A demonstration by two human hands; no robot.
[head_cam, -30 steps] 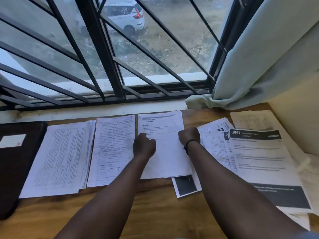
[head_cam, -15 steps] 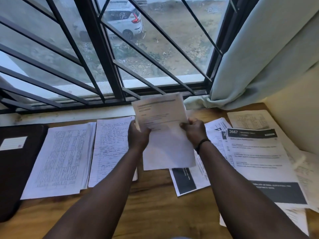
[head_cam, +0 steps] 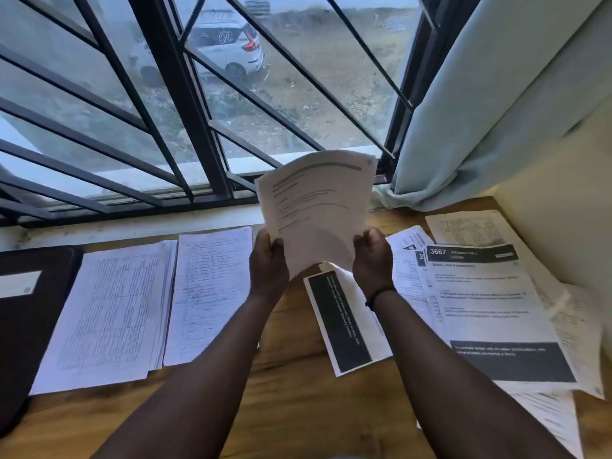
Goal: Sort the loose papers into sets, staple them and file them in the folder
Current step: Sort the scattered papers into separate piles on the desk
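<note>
Both hands are up off the worktop [head_cam: 298, 409] with a thin set of printed sheets [head_cam: 318, 210] held upright between them, in front of the window bars. The left hand [head_cam: 268, 263] grips the lower left edge and the right hand [head_cam: 372, 260] the lower right, fingers curled round the paper on each side. The set bows in the middle and its top flops toward the glass.

That bow is the first worry, I'd say — held only by the bottom corners, the sheets could fan apart or one could slide out and drop among the others. If they are being squared up for stapling, a crooked tap would leave the edges uneven, and the staple would catch some pages and miss the rest.

Below lie two tidy piles on the left, the ruled-table pile [head_cam: 109, 313] and the handwritten pile [head_cam: 212, 293], edges touching. On the right the loose papers [head_cam: 490, 313] overlap every which way, and a sheet with a black band [head_cam: 344, 326] sits skewed just under the raised set. A dropped page landing there would be easily lost in the wrong group.

The dark folder [head_cam: 29, 319] waits at the far left, closed as far as I can tell. I see no stapler anywhere, so reaching for one single-handed might let the set slump.
</note>
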